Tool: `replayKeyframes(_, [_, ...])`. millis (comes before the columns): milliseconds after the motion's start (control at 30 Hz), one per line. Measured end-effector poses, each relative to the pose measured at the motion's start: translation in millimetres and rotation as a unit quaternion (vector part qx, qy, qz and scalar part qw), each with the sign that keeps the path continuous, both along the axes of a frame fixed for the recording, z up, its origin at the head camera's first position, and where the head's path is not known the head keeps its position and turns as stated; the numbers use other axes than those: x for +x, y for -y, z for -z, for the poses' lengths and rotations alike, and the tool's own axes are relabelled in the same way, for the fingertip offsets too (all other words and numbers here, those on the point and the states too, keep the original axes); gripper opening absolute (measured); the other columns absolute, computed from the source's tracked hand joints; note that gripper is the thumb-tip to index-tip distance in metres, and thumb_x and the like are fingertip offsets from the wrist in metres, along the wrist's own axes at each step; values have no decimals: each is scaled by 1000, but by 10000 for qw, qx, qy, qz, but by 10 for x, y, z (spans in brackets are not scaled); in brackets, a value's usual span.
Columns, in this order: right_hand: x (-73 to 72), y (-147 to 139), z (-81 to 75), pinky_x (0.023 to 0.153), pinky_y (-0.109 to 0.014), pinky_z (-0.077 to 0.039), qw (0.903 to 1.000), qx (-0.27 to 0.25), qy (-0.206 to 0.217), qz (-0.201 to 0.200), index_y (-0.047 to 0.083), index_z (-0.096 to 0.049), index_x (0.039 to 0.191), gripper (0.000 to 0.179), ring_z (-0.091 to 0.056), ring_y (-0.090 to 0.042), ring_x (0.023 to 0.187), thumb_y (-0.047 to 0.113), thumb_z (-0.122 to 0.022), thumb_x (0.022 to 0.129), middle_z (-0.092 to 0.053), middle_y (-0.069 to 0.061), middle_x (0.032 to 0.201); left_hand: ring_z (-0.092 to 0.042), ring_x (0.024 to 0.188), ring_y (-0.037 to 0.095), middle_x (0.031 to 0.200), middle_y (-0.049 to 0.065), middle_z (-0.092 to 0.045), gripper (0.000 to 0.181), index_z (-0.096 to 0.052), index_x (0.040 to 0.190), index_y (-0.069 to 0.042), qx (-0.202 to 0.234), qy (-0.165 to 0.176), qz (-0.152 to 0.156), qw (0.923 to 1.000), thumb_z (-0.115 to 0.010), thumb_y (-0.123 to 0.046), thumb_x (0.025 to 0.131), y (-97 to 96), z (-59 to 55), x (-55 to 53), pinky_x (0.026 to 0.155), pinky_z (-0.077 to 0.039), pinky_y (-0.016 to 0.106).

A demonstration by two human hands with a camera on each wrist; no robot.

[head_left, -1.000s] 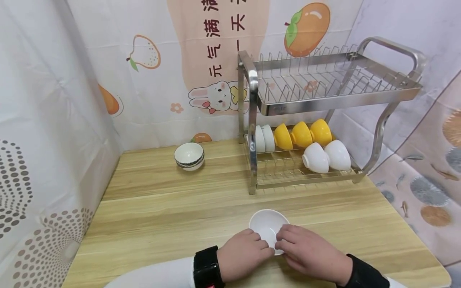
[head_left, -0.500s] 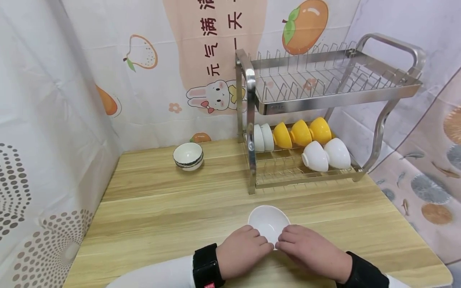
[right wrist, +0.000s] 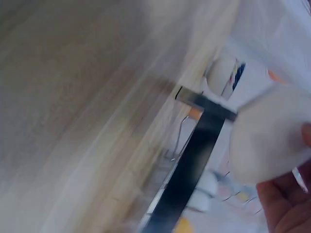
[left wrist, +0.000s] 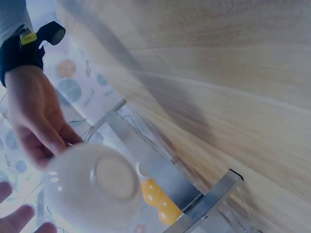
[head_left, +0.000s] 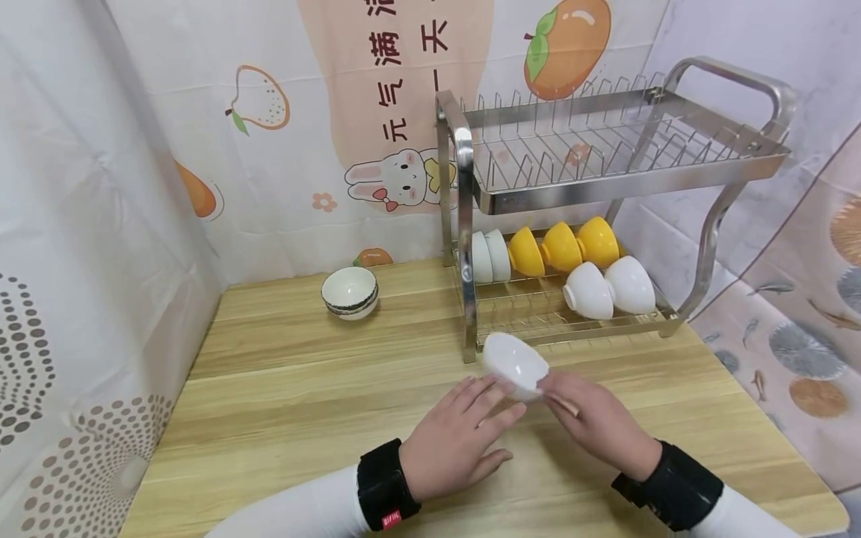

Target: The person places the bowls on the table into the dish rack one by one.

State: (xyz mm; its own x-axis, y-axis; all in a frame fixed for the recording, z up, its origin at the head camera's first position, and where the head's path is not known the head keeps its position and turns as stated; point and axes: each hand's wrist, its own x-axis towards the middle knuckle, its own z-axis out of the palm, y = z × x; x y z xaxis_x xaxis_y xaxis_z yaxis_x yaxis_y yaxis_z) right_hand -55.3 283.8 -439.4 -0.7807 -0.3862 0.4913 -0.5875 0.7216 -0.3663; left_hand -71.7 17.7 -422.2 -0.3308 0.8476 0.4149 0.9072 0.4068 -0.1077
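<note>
A small white bowl [head_left: 514,362] is lifted off the table and tilted, in front of the dish rack [head_left: 468,329]. My right hand [head_left: 601,424] pinches its rim from the right side. Near the bowl's lower left side, my left hand [head_left: 460,442] has its fingers spread and grips nothing. The left wrist view shows the round foot of the bowl [left wrist: 87,189] and the right hand [left wrist: 41,119] at its rim. In the right wrist view the bowl [right wrist: 269,136] looks blurred, with fingers and thumb at its edge.
On the rack's lower tier stand pale bowls [head_left: 498,255], yellow bowls [head_left: 561,246] and white bowls [head_left: 588,291] on their sides. The upper tier [head_left: 625,142] has wire dividers. Stacked dark-rimmed bowls [head_left: 350,291] sit at the back left of the wooden table [head_left: 289,388].
The bowl has risen from the table's front and moved toward the rack, tilting. The left hand's fingers have come off the rim and spread; the right hand keeps its grip.
</note>
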Motion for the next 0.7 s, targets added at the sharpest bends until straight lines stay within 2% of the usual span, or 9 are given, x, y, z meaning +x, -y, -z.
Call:
replayKeyframes(67, [-84,-66,-14,78,-40,-57,9961,-483,518,522,11,-68,110,17,-67,-20,97,9,-67,93,-71,-5,108,-35,142,28,152,8,-42,63,-49,144,-18,126,-118,-4,9999,-59,-53,93,-3,-5,-15,116,-29,42])
replayKeyframes(133, [-196,-136,-12,78,-35,-56,9845,-1069,1099,853,5,-66,114,19,-65,-16,96,6,-64,95,-70,-9,108,-36,142,28,153,8,-40,64,-49,145,-18,185,-160,-4,9997,-57,-56,94,-13,-5,-27,116,-30,43])
replayKeyframes(233, [-391,-255,14,81,-20,-50,9606,-1869,1767,1057,-2,-60,120,23,-59,-8,99,11,-53,103,-66,-15,112,-36,141,28,154,7,-39,66,-48,146,-19,121,-146,-42,9998,-54,-59,94,-35,6,-41,115,-31,44])
replayKeyframes(300, [-521,-332,46,83,-13,-46,9465,-2299,2002,1063,-7,-55,123,28,-56,-6,102,13,-49,105,-63,-20,115,-36,142,28,154,7,-39,68,-46,148,-20,24,-92,-66,9999,-51,-61,94,-54,19,-52,115,-31,45])
replayKeyframes(433, [-720,-451,92,85,-12,-44,9338,-2609,2159,1150,-10,-52,124,31,-54,-7,102,14,-43,107,-60,-23,116,-34,142,30,155,6,-37,69,-43,150,-22,-152,101,-97,9998,-49,-63,95,-86,45,-66,116,-30,46])
replayKeyframes(600, [-889,-523,96,81,-15,-44,9278,-2572,2299,1420,-10,-50,125,34,-53,-16,102,17,-40,108,-58,-25,116,-30,144,30,157,5,-34,70,-42,151,-24,-242,374,-169,9989,-49,-65,94,-125,62,-91,117,-28,46])
replayKeyframes(700, [-956,-536,94,79,-17,-43,9289,-2373,2374,1567,-9,-50,125,34,-53,-22,102,18,-40,108,-59,-25,116,-30,145,30,158,5,-32,72,-40,152,-24,-341,356,-207,9986,-47,-66,94,-154,71,-111,116,-28,46])
